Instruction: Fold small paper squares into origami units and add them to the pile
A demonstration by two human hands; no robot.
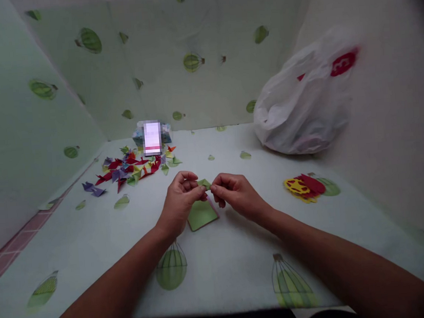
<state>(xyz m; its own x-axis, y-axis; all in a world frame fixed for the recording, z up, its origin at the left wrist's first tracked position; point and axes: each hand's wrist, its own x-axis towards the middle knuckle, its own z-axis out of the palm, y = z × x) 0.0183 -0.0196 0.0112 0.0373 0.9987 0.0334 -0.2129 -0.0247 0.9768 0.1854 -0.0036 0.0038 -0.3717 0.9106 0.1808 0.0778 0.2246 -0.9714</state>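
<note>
Between both hands is a small folded piece of green paper point(203, 183), raised above the table. My left hand point(184, 196) pinches its left side with thumb and fingers closed. At the paper's right end, my right hand point(234, 190) grips with thumb and forefinger. Directly beneath lies a stack of square green paper sheets point(203, 216), partly covered by my left hand. A pile of folded paper cranes point(121, 175) in purple, red, green, yellow and orange spreads across the table's far left.
A phone with a lit, blurred screen point(152, 137) leans on a patterned box point(166, 132) at the back. The white plastic bag point(299, 108) stands back right. Red and yellow cut-out shapes point(304, 187) lie at right. Balloon-patterned covering point(235, 270) spreads over the table.
</note>
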